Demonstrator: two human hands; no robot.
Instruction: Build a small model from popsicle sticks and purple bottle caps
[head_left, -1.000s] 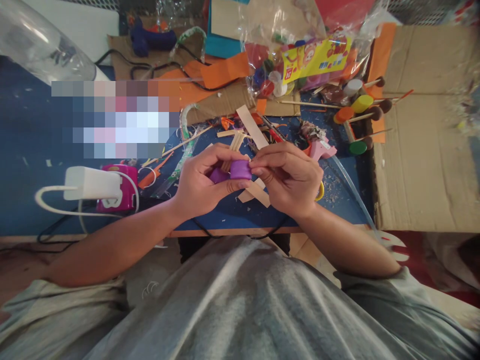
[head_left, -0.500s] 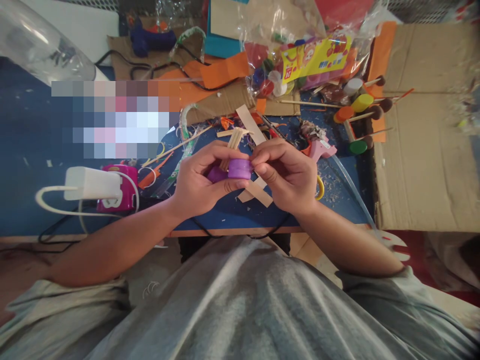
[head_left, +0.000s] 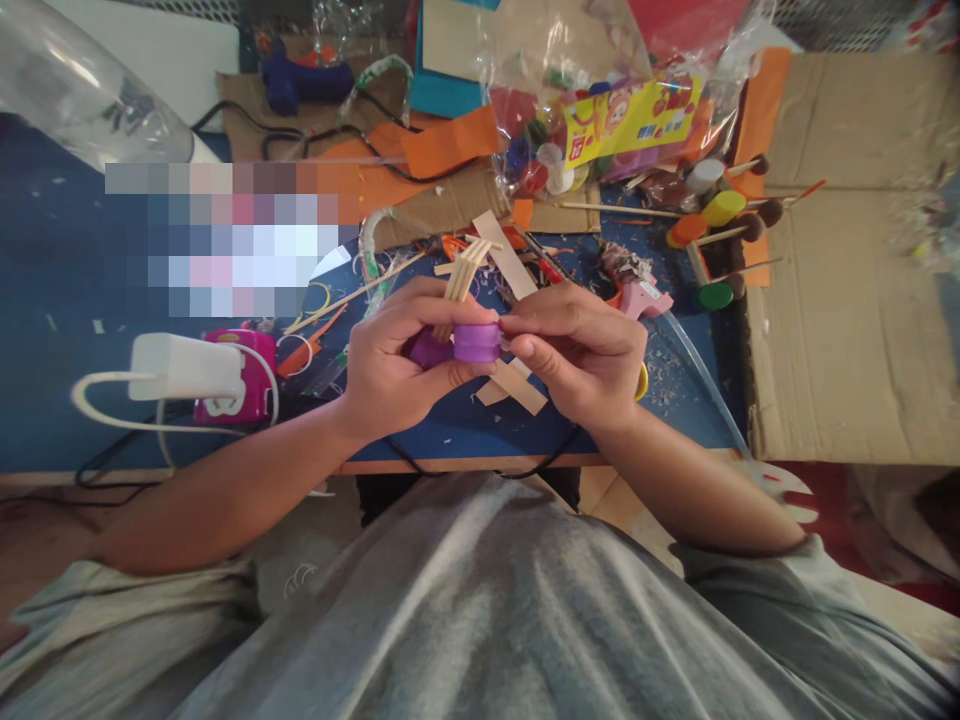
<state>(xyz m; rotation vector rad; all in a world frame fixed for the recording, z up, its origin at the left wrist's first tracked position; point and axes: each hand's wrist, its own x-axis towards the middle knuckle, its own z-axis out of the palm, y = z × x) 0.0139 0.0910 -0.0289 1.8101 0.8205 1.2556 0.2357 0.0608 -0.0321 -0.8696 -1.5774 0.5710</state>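
Observation:
My left hand [head_left: 390, 365] is closed around a small craft piece made of purple bottle caps [head_left: 477, 343] and pale wooden sticks [head_left: 466, 270]. One cap faces right between thumb and fingers; another purple part shows deeper in the palm. The bundled sticks rise above my fingers with a short crosspiece on top. My right hand [head_left: 581, 355] has thumb and forefinger pinched together at the right side of the cap. Something small and pale shows at those fingertips, too small to name. Below the hands, flat wooden strips [head_left: 517, 385] lie crossed on the blue table.
A pink glue gun [head_left: 646, 298] lies right of my hands. Caps on sticks [head_left: 686, 231] stand near a cardboard sheet [head_left: 855, 300]. Behind is a clear bag of caps [head_left: 547, 150]. At left are a white charger [head_left: 184, 367] and a tilted clear bottle [head_left: 82, 90].
The craft piece has turned slightly in my left hand and shifted a little left; its sticks stand more upright. My right fingers have stayed at the cap's side.

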